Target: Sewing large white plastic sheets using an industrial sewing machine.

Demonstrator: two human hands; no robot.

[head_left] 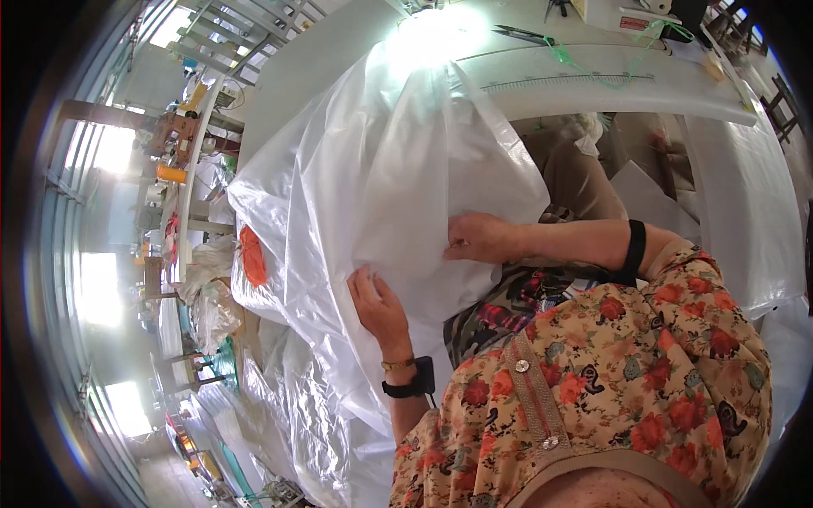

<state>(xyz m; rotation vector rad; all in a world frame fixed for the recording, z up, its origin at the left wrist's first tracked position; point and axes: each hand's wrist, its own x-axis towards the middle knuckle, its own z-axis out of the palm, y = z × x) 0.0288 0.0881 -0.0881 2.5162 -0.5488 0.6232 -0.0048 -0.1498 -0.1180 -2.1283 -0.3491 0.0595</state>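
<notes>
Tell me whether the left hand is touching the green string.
No, the left hand is at the white plastic sheet, while the green string lies farther off, on the table.

The sheet (pixel 381 169) hangs over the near edge of the bench (pixel 313 59). Before that edge, the left hand (pixel 378 309) and right hand (pixel 484 237) are on the sheet. Right of the sheet, a scale (pixel 567 80) runs along that edge, a pointed tool (pixel 521 35) behind it.

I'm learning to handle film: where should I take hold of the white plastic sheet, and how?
Probably pinch the near part of the white plastic sheet, coming from the person's side: it looks thin and loose there, by the left hand and right hand, while its folds converge toward the bright light.
</notes>
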